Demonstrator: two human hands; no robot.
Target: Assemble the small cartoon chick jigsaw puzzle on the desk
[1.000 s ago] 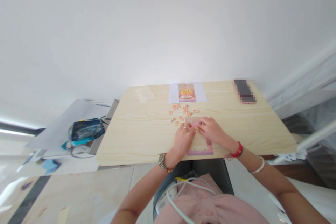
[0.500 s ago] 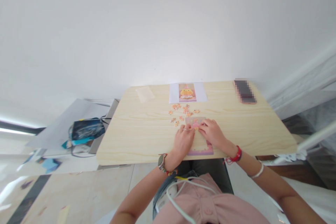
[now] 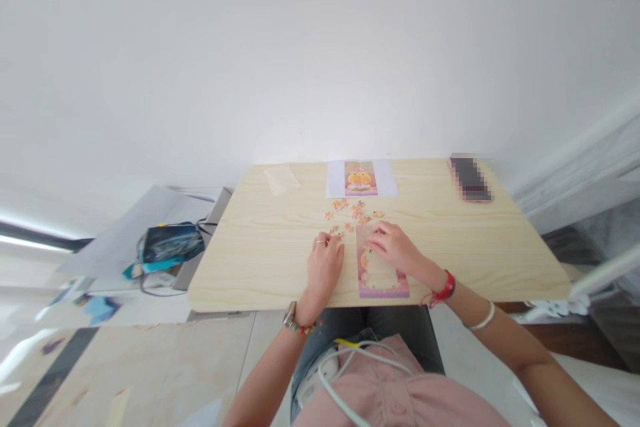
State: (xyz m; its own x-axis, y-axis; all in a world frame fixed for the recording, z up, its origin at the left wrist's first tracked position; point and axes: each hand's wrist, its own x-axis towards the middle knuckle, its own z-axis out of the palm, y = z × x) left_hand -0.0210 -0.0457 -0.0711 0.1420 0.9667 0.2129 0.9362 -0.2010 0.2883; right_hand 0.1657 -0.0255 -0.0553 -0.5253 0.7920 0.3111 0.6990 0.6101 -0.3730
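A partly assembled jigsaw puzzle (image 3: 384, 293) with a pink and purple border lies near the table's front edge, its middle showing bare wood. My right hand (image 3: 397, 252) rests over its upper right part, fingers bent and drawn together; what the fingertips hold, if anything, is hidden. To the left of the puzzle, my left hand (image 3: 324, 270) reaches forward with its fingers slightly apart. Its fingertips are at a loose puzzle piece (image 3: 341, 235), which still lies on the table. Several more loose orange pieces (image 3: 357, 211) are scattered just beyond.
On the light wooden table (image 3: 280, 253), a printed sheet (image 3: 360, 180) with a yellow character picture lies at the back. A pale translucent packet (image 3: 281, 179) is at the back left, a phone (image 3: 470, 177) at the back right. A white wall (image 3: 320, 67) stands behind.
My left hand has moved left off the puzzle to the loose pieces. My right hand has shifted slightly left over the puzzle's upper part, and more of the puzzle's left side shows.
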